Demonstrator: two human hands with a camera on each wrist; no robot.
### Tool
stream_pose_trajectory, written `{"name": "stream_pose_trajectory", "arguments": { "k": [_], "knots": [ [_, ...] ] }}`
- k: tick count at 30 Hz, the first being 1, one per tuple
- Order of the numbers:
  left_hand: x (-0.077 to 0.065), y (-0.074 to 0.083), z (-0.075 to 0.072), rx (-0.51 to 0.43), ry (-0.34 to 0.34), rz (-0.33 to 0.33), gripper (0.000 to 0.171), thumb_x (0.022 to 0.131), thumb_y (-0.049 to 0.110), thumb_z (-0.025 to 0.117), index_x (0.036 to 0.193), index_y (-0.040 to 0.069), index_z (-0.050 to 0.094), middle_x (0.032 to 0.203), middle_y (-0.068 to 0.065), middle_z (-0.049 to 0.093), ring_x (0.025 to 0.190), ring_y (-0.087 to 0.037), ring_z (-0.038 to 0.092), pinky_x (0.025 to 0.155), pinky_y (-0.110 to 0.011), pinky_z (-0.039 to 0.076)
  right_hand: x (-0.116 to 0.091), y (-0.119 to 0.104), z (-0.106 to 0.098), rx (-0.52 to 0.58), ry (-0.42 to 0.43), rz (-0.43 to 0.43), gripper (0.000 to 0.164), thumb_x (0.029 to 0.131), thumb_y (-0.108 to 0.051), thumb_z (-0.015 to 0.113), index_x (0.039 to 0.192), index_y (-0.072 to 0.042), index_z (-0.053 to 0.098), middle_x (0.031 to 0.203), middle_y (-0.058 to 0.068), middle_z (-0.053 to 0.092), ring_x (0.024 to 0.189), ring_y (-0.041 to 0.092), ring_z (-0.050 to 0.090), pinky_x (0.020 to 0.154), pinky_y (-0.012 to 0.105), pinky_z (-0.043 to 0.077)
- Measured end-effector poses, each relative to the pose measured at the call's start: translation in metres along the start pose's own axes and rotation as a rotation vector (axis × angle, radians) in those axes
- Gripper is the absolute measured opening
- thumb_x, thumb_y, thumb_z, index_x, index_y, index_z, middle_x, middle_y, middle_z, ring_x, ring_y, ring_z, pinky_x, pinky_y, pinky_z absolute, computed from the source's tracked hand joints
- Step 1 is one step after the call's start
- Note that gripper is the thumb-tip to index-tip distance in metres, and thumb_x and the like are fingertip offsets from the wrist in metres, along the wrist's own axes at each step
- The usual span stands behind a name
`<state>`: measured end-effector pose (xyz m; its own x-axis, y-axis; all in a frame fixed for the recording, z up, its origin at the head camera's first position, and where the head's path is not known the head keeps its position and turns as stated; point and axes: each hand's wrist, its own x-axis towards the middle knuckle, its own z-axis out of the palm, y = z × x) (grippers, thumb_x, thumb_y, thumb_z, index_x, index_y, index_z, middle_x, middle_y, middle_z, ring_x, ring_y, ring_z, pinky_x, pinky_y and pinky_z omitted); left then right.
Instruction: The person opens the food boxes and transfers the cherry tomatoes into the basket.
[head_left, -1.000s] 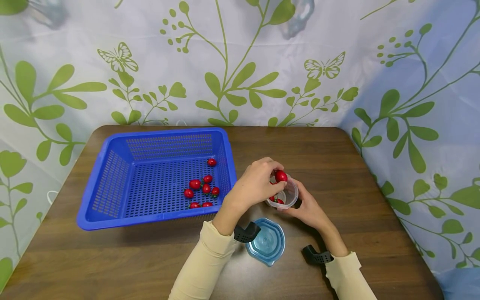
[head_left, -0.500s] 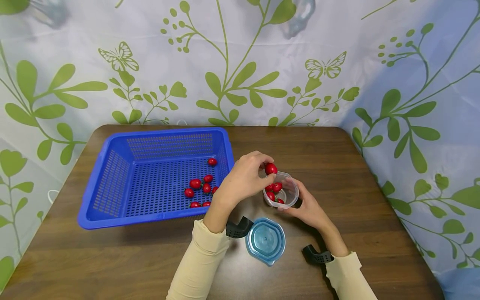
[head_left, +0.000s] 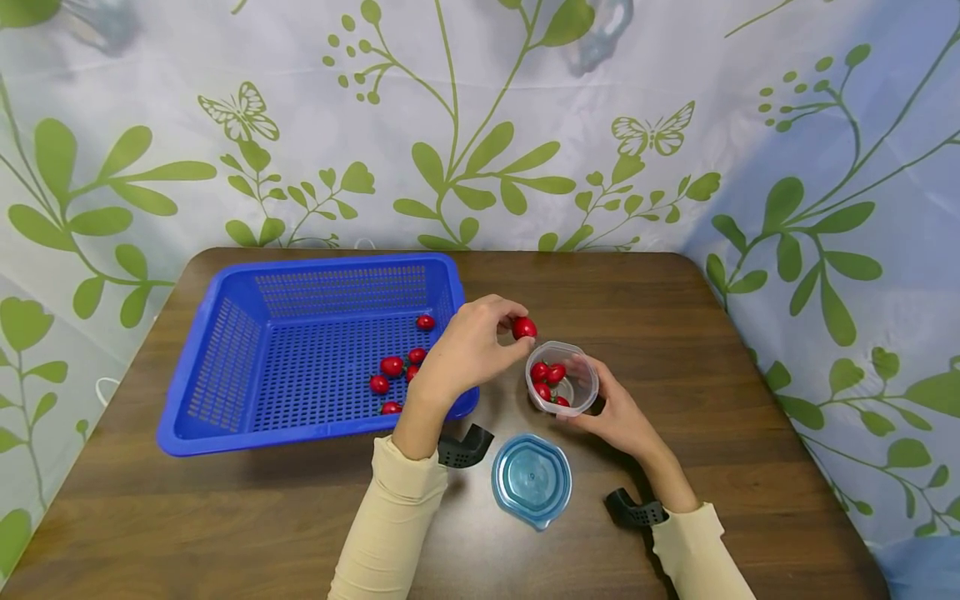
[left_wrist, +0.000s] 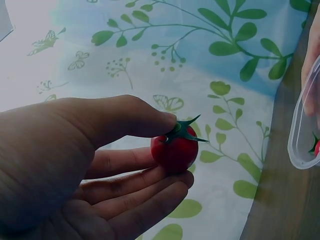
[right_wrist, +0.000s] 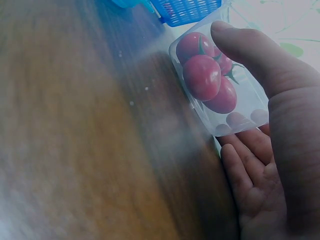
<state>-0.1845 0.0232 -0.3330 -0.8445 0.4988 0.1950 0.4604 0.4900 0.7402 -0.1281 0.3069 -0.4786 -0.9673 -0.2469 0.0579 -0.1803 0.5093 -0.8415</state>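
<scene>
Between the basket and the container, my left hand (head_left: 472, 346) pinches a cherry tomato (head_left: 524, 327). The left wrist view has the thumb on the green stem top of this tomato (left_wrist: 176, 151) and the fingers beneath it. My right hand (head_left: 618, 417) grips a small clear plastic container (head_left: 583, 385) from its right side, thumb along the wall. Several red cherry tomatoes (right_wrist: 201, 77) lie inside it, seen through the clear wall in the right wrist view. More cherry tomatoes (head_left: 392, 366) are in the blue basket (head_left: 247, 443), some hidden behind my left hand and forearm.
A translucent blue lid (head_left: 532, 479) lies on the wooden table (head_left: 637, 308), in front of the container and right of my left wrist. Behind the table hangs a leaf-patterned curtain (head_left: 300, 75). Black straps (head_left: 465, 447) sit on both wrists.
My left hand, with the cherry tomato, has drawn back left and up from over the container toward the basket. The tomatoes in the container now show more fully. My right hand stays in place.
</scene>
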Motion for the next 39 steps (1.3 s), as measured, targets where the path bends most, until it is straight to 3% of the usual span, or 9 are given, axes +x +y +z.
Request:
{"name": "stream_pose_trajectory", "arguments": {
  "k": [29, 31, 36, 39],
  "knots": [
    [-0.007, -0.029, -0.028, -0.046, 0.018, -0.13, 0.036, 0.093, 0.016, 0.075, 0.123, -0.002, 0.069, 0.119, -0.015, 0.07, 0.103, -0.026, 0.072, 0.09, -0.036, 0.059, 0.0, 0.0, 0.0, -0.005, 0.003, -0.013, 0.094, 0.08, -0.018, 0.09, 0.156, -0.022, 0.035, 0.155, 0.006, 0.051, 0.145, 0.027, 0.045, 0.114, 0.013, 0.027],
    [-0.008, -0.031, -0.03, -0.045, 0.026, -0.135, 0.036, 0.093, 0.016, 0.075, 0.124, -0.002, 0.069, 0.12, -0.015, 0.07, 0.103, -0.026, 0.072, 0.091, -0.036, 0.059, 0.0, 0.0, 0.0, -0.011, 0.004, -0.011, 0.094, 0.08, -0.018, 0.09, 0.156, -0.022, 0.035, 0.155, 0.005, 0.051, 0.145, 0.026, 0.046, 0.117, 0.019, 0.029],
    [-0.01, -0.036, -0.036, -0.053, 0.047, -0.151, 0.035, 0.092, 0.015, 0.075, 0.123, -0.002, 0.07, 0.119, -0.015, 0.071, 0.102, -0.028, 0.072, 0.092, -0.038, 0.059, 0.0, -0.001, 0.0, -0.018, 0.004, -0.014, 0.094, 0.08, -0.018, 0.09, 0.156, -0.02, 0.035, 0.155, 0.006, 0.051, 0.145, 0.028, 0.045, 0.121, 0.054, 0.032],
    [-0.012, -0.04, -0.039, -0.063, 0.052, -0.16, 0.035, 0.092, 0.015, 0.074, 0.122, -0.002, 0.07, 0.119, -0.016, 0.07, 0.102, -0.029, 0.072, 0.092, -0.04, 0.059, 0.0, -0.001, 0.0, -0.011, 0.002, -0.014, 0.094, 0.08, -0.018, 0.09, 0.156, -0.021, 0.035, 0.155, 0.007, 0.051, 0.145, 0.029, 0.045, 0.12, 0.06, 0.03]
  ]
}}
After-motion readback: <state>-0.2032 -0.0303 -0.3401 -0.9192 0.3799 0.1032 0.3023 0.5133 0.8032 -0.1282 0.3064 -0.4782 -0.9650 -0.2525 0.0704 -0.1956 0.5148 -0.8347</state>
